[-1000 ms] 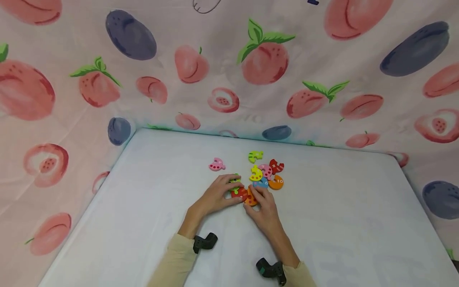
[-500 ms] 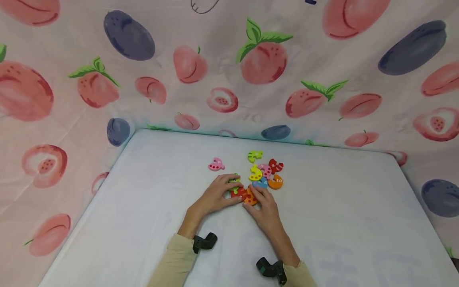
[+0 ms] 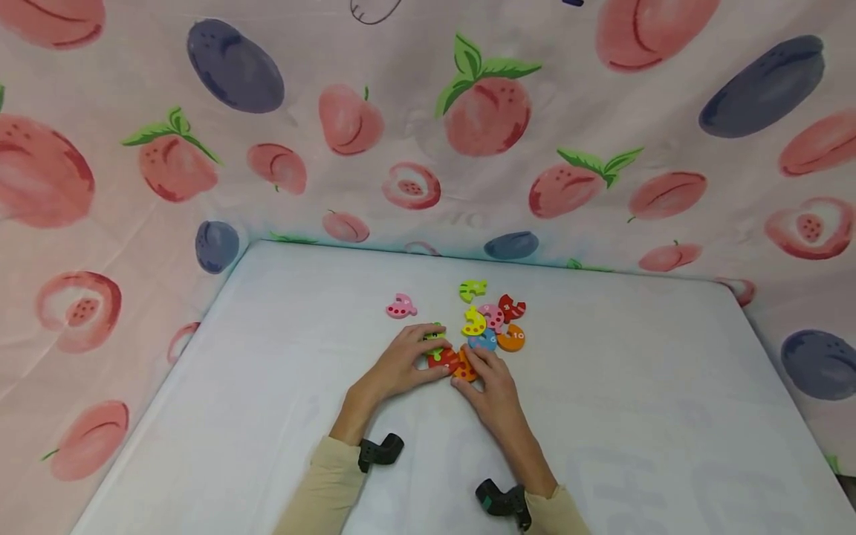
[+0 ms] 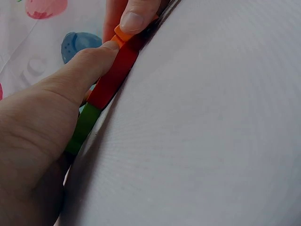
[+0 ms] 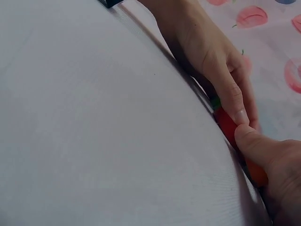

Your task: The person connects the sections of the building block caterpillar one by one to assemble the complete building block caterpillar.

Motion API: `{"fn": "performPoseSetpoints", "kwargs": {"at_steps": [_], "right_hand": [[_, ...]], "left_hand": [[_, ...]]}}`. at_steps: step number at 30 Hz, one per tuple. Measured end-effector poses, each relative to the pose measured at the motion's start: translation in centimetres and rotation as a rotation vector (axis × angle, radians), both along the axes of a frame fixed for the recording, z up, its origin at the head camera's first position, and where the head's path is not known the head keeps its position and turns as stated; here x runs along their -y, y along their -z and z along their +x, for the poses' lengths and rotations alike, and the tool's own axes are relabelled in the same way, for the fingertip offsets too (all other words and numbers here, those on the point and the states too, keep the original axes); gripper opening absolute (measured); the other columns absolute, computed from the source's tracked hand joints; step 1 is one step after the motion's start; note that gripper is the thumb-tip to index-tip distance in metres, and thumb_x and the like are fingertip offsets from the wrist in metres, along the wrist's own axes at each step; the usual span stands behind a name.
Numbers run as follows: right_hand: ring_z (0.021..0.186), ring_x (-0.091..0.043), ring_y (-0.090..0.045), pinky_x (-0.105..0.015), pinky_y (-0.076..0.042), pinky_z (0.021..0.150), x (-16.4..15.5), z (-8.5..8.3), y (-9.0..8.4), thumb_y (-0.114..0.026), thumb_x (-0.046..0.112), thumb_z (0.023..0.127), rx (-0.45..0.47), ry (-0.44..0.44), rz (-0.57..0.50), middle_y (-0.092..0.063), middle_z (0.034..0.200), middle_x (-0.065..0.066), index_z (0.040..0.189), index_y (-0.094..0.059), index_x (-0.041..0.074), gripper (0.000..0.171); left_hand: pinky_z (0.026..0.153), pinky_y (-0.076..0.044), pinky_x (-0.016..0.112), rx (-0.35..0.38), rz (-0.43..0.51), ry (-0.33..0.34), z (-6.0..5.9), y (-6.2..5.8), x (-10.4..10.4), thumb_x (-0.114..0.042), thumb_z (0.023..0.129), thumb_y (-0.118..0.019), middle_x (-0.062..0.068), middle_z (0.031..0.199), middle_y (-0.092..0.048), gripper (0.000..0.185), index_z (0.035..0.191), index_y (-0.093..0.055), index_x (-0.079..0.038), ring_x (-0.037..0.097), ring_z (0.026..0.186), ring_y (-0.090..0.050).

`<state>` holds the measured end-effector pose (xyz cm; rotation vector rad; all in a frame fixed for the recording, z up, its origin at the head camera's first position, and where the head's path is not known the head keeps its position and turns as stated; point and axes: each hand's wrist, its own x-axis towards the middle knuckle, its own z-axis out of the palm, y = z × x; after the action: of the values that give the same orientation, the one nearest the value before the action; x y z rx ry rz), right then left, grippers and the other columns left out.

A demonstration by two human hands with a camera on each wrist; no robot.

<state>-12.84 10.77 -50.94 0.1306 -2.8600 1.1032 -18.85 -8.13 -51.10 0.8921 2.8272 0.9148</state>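
In the head view my left hand (image 3: 399, 362) holds a red number puzzle piece (image 3: 440, 360), thumb on its near edge. A green piece (image 3: 435, 336) adjoins the red one, partly under the fingers. My right hand (image 3: 493, 385) pinches an orange spotted piece (image 3: 464, 368) against the red piece's right side. The three lie flat in a curved row. The left wrist view shows the thick edges of the red piece (image 4: 113, 79) and green piece (image 4: 84, 123) beside my thumb. In the right wrist view, my right thumb is close to the left thumb, above the orange piece (image 5: 257, 172).
Beyond the hands lie a blue piece (image 3: 483, 339), an orange piece marked 10 (image 3: 511, 338), a yellow piece (image 3: 474, 322), a pink one (image 3: 493, 315), a red one (image 3: 512, 307) and a lime one (image 3: 472, 290). Another pink piece (image 3: 401, 306) lies apart, left, on the white table (image 3: 635, 416).
Both hands keep their hold on the pieces, with hardly any motion. The whole head view has shifted slightly.
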Motion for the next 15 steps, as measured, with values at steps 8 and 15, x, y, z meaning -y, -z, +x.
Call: {"fn": "performPoseSetpoints", "kwargs": {"at_steps": [8, 15], "right_hand": [[0.120, -0.022, -0.045, -0.039, -0.045, 0.099, 0.18, -0.10, 0.05, -0.070, 0.035, 0.080, 0.019, -0.002, 0.072, -0.051, 0.128, -0.003, 0.134, -0.049, 0.020, 0.060], [0.119, -0.024, -0.047, -0.043, -0.046, 0.097, 0.27, 0.01, 0.08, -0.068, 0.029, 0.081, -0.029, 0.013, 0.051, -0.050, 0.129, -0.005, 0.132, -0.050, 0.017, 0.056]], "left_hand": [[0.107, -0.035, 0.043, 0.001, -0.013, -0.003, -0.03, -0.11, -0.03, -0.049, 0.082, -0.062, -0.009, 0.141, -0.041, 0.042, 0.120, -0.059, -0.031, 0.015, 0.132, -0.032], [0.107, -0.034, 0.044, 0.014, -0.001, -0.010, 0.09, -0.20, -0.09, -0.050, 0.081, -0.062, -0.009, 0.141, -0.041, 0.043, 0.120, -0.059, -0.032, 0.015, 0.133, -0.032]]}}
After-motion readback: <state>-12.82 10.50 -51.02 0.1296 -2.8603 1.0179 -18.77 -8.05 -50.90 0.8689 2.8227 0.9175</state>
